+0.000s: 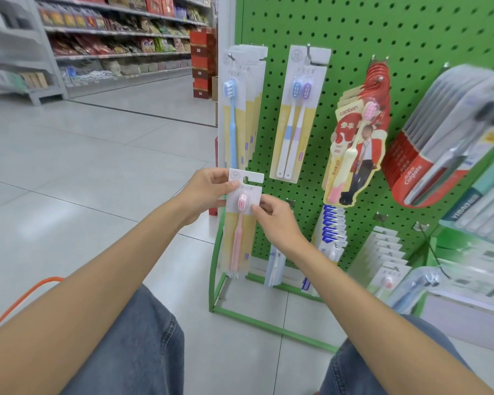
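I hold a carded pink toothbrush pack [240,232] upright in front of the green pegboard rack [354,29]. My left hand [206,192] pinches the pack's white top tab near its hanging hole. My right hand [274,218] pinches the card's right edge beside the brush head. The pack's lower end hangs free near the rack's left post.
On hooks hang blue toothbrush packs [237,115], a twin blue-and-purple pack [297,115], red canban packs [357,138] and Colgate packs [439,143]. More packs [382,252] hang lower down. Grocery shelves [111,38] stand across the tiled aisle. An orange cord [26,295] lies at left.
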The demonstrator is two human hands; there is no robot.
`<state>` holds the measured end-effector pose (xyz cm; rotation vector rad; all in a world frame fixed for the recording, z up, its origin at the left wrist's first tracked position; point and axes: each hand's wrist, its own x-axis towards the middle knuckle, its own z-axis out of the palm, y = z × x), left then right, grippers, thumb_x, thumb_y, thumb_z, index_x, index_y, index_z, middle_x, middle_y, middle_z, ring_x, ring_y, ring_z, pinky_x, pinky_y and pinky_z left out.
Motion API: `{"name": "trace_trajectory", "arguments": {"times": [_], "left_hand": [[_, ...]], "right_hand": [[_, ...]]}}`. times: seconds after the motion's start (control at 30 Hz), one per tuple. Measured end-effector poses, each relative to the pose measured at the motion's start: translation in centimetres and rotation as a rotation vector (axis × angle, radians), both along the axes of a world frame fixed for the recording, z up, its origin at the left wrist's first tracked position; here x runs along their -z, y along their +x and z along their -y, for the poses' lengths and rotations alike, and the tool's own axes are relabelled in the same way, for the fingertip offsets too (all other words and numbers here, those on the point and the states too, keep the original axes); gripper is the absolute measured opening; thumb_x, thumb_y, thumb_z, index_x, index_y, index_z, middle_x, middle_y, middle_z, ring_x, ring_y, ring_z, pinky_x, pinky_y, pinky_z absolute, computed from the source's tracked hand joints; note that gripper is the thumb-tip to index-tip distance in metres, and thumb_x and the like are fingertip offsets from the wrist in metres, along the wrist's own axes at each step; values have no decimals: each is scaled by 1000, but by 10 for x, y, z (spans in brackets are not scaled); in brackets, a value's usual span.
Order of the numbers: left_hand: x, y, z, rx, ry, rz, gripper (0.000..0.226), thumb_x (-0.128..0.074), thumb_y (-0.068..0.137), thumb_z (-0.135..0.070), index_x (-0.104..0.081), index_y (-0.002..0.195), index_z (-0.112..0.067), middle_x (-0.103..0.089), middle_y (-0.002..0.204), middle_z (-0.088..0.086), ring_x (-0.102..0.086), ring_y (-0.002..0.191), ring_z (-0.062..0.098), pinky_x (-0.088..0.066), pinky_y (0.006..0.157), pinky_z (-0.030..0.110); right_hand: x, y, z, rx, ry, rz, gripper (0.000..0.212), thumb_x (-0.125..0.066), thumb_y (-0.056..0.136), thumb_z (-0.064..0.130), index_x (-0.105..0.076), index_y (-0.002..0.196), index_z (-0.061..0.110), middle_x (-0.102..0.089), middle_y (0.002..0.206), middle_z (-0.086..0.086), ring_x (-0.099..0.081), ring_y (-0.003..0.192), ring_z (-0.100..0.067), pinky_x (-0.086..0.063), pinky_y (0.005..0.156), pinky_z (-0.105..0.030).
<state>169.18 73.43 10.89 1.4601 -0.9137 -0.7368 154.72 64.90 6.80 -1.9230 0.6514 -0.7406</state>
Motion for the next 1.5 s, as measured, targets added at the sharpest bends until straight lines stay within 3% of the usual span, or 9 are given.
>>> {"name": "trace_trajectory", "arguments": {"times": [0.23,0.33,0.53,0.7,0.83,0.93,1.27,1.37,1.5], "left_hand": [[-62,26,-19,-107,-42,90,24,-46,102,-4,-66,111,-14,-70,97,-4,-66,84,13,-60,77,30],[-94,37,-23,-216,-72,127,26,-45,101,-2,-66,103,-17,-69,96,-4,-65,79,10,-58,66,23],[-144,61,-7,-427,-139,155,22,-48,99,-2,-66,102,-14,-64,85,-5,-61,74,11,-57,73,32],[-169,82,18,-487,-148,168,26,-48,98,-3,-66,93,-21,-66,89,-2,-60,81,18,-55,92,47],[-178,93,34,-439,-143,192,28,-47,98,0,-66,91,-19,-65,88,-3,-61,84,18,-54,95,48],[-181,100,42,-395,-148,218,35,-46,98,3,-66,85,-23,-67,90,-1,-62,88,21,-53,95,49],[-179,111,58,-226,-179,198,25,-48,98,4,-67,106,-11,-68,96,0,-63,87,18,-57,82,33],[-174,108,59,-146,-159,165,25,-48,99,3,-65,108,-13,-68,101,3,-63,90,18,-56,88,37],[-171,107,62,-91,-130,143,26,-47,100,1,-64,113,-13,-67,102,1,-64,85,11,-59,69,23]], "right_hand": [[-72,13,3,5,-117,15,39,-51,99,15,-50,138,23,-64,108,6,-60,101,-7,-49,80,-17],[-114,20,0,29,-227,62,39,-47,100,13,-47,139,22,-58,114,5,-54,98,-2,-44,68,-10],[-193,44,2,116,-458,159,40,-43,98,6,-51,136,15,-54,125,-2,-52,108,-11,-45,95,-29],[-238,72,22,117,-753,-98,44,-42,98,4,-46,142,7,-50,139,-11,-43,130,-25,-34,109,-34],[-252,88,38,102,-713,-314,42,-41,93,-2,-54,133,1,-62,123,-14,-60,110,-30,-50,92,-37],[-254,90,46,45,-691,-378,40,-40,92,-7,-63,123,3,-62,128,-13,-58,116,-27,-49,93,-34],[-249,92,65,32,-722,-353,37,-40,90,-10,-57,115,10,-55,98,-1,-50,99,-20,-40,78,-29],[-250,92,64,23,-743,-353,39,-40,89,-11,-58,116,11,-56,98,-1,-47,94,-18,-39,71,-29],[-254,88,65,22,-738,-340,38,-41,90,-5,-58,119,11,-60,97,-5,-56,80,-21,-46,61,-30]]}}
